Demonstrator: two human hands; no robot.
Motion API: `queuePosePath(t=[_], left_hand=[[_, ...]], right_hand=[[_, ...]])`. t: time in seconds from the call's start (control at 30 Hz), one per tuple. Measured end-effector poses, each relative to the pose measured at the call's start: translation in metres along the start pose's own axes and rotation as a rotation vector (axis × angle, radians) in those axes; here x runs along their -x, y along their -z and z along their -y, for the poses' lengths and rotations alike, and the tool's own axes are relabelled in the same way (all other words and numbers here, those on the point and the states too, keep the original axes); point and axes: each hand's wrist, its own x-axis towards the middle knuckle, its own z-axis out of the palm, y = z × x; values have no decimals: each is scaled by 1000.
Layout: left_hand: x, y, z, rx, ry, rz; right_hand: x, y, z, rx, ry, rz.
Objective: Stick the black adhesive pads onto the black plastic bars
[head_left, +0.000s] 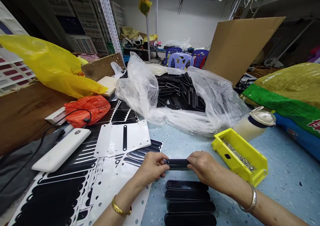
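Observation:
My left hand [152,167] and my right hand [203,167] each grip one end of a narrow black plastic strip [178,163] just above the speckled blue table [180,142]. Both hands are closed, fingers curled around the strip's ends. Right below them several matching black strips [188,201] lie side by side in a row. To the left lie white sticker sheets [120,139] with black elongated shapes cut in them. A yellow bin [240,156] holding small metal parts sits just right of my right hand.
A clear plastic bag [180,96] full of black parts lies behind the hands. A white power bank [61,149] with a black cable, an orange bag [86,109] and a yellow bag [50,64] are at left. A white bottle [255,122] and a green sack [287,93] are at right.

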Motion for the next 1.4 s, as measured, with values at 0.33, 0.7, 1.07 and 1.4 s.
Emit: queuePosePath(t=[0.33, 0.7, 1.07, 1.4], left_hand=[[0, 0, -2, 14, 7, -4], [-1, 1, -1, -6, -8, 7], [-2, 2, -2, 26, 11, 13], [-3, 6, -3, 86, -26, 33]], right_hand=[[0, -7, -4, 47, 13, -2], [-4, 3, 0, 83, 22, 73], [-5, 4, 1, 95, 43, 45], [-6, 3, -3, 87, 69, 18]])
